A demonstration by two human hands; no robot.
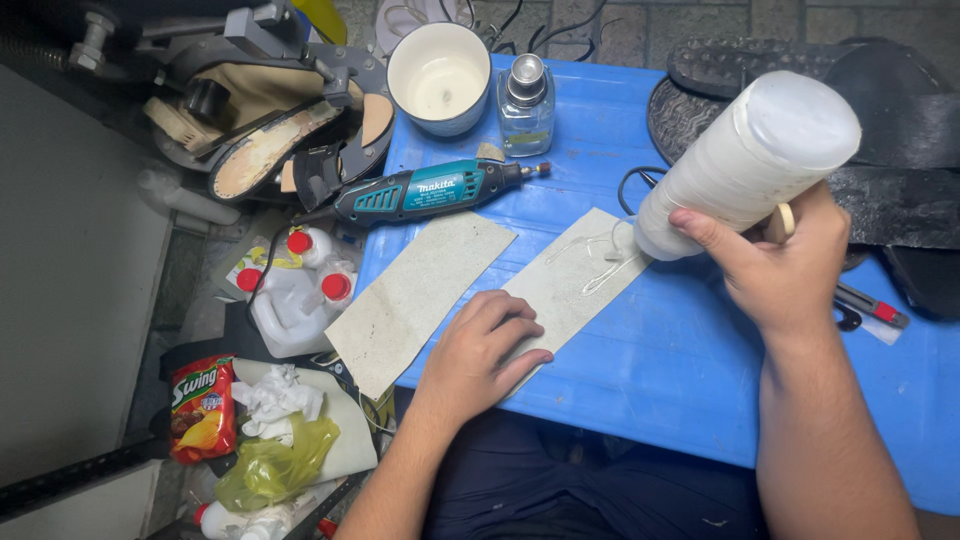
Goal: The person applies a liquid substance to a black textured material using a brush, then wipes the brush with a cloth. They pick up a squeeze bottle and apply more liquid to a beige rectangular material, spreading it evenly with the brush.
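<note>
My right hand (785,265) grips a white plastic glue bottle (745,165), tipped down with its nozzle over a pale rectangular sheet (580,275). Clear glue lines lie on the sheet's upper end. My left hand (480,355) rests flat on the near end of that sheet, fingers curled over it. A second similar grey sheet (420,295) lies just to the left, hanging over the edge of the blue table (660,370). A thin stick shows between my right fingers.
A teal rotary tool (425,192), a white cup (440,75) and a small glass bottle (527,105) sit at the table's far side. Black rubber soles (880,130) lie at right. White red-capped jugs (295,295), a snack bag (200,405) and a shoe on a stand (270,130) are at left.
</note>
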